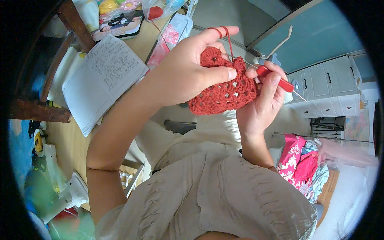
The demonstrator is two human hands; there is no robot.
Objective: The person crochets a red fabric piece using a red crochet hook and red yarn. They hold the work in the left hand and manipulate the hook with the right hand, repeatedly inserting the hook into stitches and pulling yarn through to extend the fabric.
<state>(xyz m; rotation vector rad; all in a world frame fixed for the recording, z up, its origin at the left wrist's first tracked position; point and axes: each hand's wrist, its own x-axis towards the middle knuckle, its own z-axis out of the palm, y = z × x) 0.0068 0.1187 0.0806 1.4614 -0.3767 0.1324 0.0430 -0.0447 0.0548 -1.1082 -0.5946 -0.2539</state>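
Note:
A red crocheted piece (223, 97) with openwork holes is held up in front of my lap. My left hand (201, 67) pinches its upper edge, the thumb lying across the front. Red yarn (230, 45) wraps around the raised left index finger and runs down to the stitches. In my right hand (267, 96) is a crochet hook with a red handle (275, 79). Its metal shaft points left, and the tip lies at the top edge of the piece near the yarn; whether it passes through a stitch I cannot tell.
On the desk (67, 141) to the left lies an open notebook (100, 78) with handwriting. Beyond it are black-handled scissors (116, 21) and a plastic bag with a red yarn ball (155, 13), its strand trailing out. White cabinets (321, 79) and a heap of clothes (300, 166) are at the right.

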